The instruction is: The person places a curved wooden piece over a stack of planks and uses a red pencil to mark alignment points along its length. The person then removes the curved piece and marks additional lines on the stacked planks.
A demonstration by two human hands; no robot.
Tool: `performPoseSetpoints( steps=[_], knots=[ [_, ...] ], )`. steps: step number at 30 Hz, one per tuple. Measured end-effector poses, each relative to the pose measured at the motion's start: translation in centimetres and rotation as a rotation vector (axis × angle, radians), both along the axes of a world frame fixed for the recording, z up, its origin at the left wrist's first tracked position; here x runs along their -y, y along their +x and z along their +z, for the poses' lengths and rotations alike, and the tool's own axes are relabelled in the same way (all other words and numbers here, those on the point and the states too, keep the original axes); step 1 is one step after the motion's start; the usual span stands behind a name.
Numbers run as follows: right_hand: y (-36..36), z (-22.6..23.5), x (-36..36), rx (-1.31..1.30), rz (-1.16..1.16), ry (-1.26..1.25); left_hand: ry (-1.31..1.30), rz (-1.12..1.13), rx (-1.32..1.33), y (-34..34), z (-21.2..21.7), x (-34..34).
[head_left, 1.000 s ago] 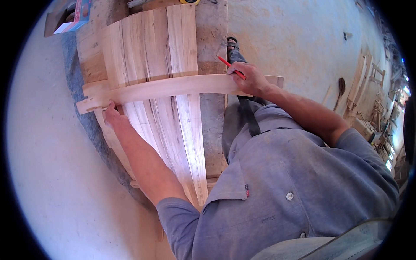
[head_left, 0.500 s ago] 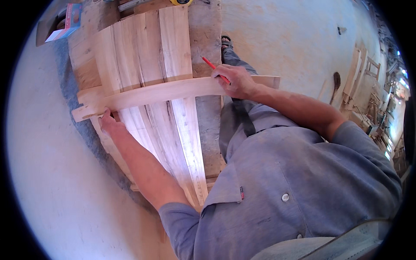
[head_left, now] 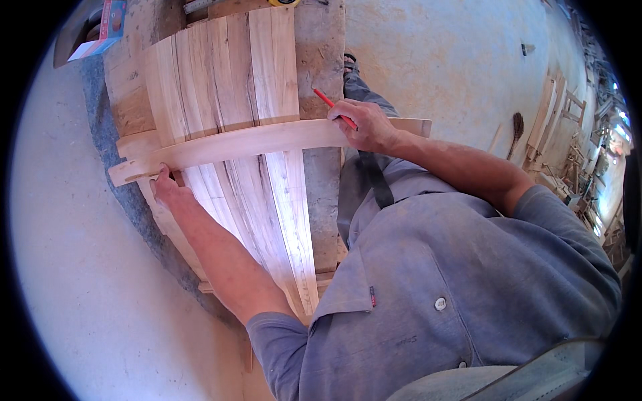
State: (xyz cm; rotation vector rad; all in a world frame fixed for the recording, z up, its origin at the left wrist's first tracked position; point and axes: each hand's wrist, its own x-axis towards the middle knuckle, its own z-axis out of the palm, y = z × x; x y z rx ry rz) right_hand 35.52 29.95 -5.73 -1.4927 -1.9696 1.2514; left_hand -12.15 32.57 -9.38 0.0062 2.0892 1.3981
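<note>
A long, gently curved pale wooden slat (head_left: 267,139) lies crosswise over a panel of several side-by-side boards (head_left: 274,67). Near the slat's left end, my left hand (head_left: 168,185) grips its near edge, with the fingers partly hidden. Toward the other end, my right hand (head_left: 364,127) is closed around a red pencil (head_left: 324,98), whose tip points away to the upper left. The right hand rests at the slat and covers a part of it. Beyond that hand, the slat's right end sticks out past the bench.
The panel lies on a rough wooden bench (head_left: 321,47), with grey-blue cloth (head_left: 107,127) along its left side. An open printed box (head_left: 110,27) and a yellow tape measure (head_left: 284,3) sit at the far end. A dark brush (head_left: 517,127) and timber pieces (head_left: 543,117) are at the right.
</note>
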Motion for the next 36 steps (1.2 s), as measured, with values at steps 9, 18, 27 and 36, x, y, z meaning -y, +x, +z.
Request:
performPoseSetpoints(
  steps=[9,18,27,36],
  knots=[
    [-0.2,-0.2,0.1,-0.019,0.018,-0.049,-0.055,-0.075,0.068,-5.2,-4.4,2.8],
    [0.1,-0.3,-0.1,-0.047,0.010,-0.025,-0.035,0.075,-0.022,2.9,3.0,-0.5],
    [0.2,-0.7,0.0,-0.043,0.012,0.030,-0.042,0.087,-0.008,3.2,3.1,-0.9],
    [0.2,-0.3,-0.1,-0.043,0.024,0.035,-0.036,0.063,-0.038,2.8,2.5,-0.5]
  ],
)
